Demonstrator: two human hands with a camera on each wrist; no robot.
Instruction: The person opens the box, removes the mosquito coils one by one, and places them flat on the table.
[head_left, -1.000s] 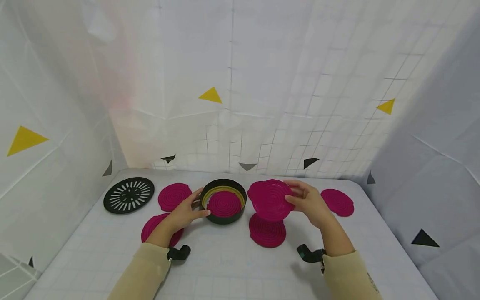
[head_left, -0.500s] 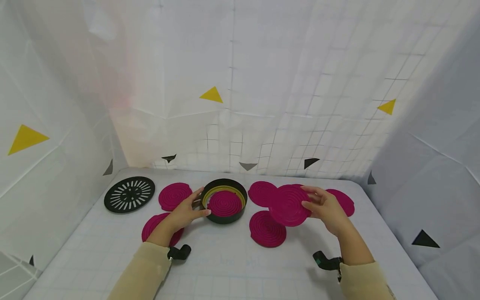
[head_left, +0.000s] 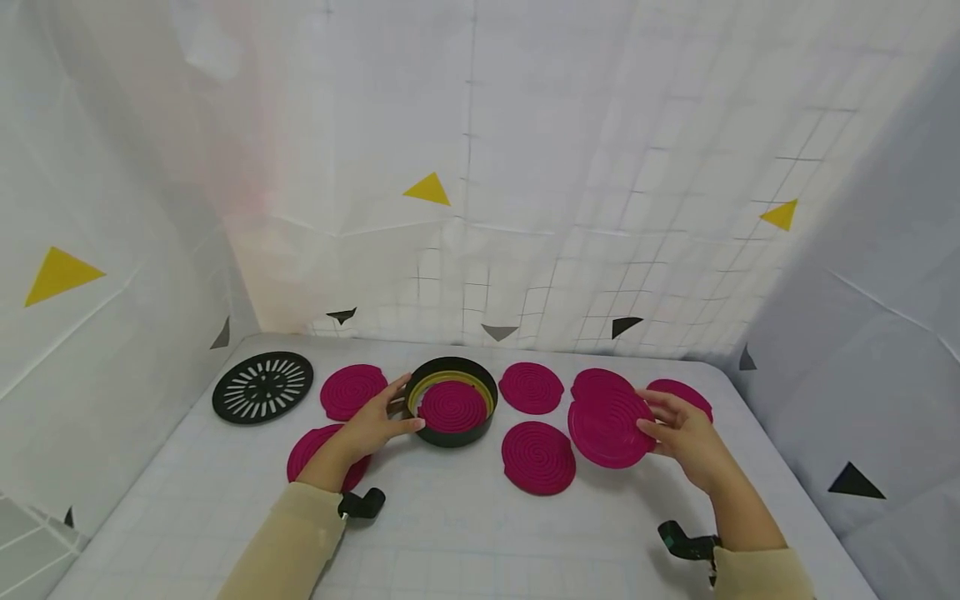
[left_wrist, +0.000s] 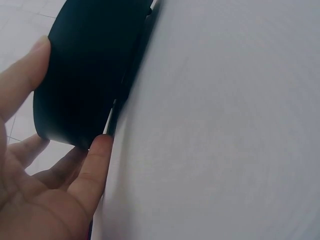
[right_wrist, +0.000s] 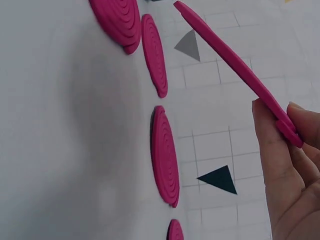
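In the head view my left hand grips the left side of a round black coaster holder on the table, thumb in front and fingers behind. The left wrist view shows the thumb and fingertips against its dark wall. Inside the holder lies a magenta coaster with concentric ridges, framed by a yellow ring. Above the table my right hand pinches another magenta coaster by its edge between thumb and fingers. In the right wrist view this coaster is tilted, seen nearly edge-on.
Magenta coasters lie around: one behind the held one, others right of the holder, one far right, two on the left. A slotted black disc lies at far left. White walls enclose the table.
My right hand has carried its coaster to the right and slightly toward me, uncovering coasters on the table behind. The left hand stays on the holder.
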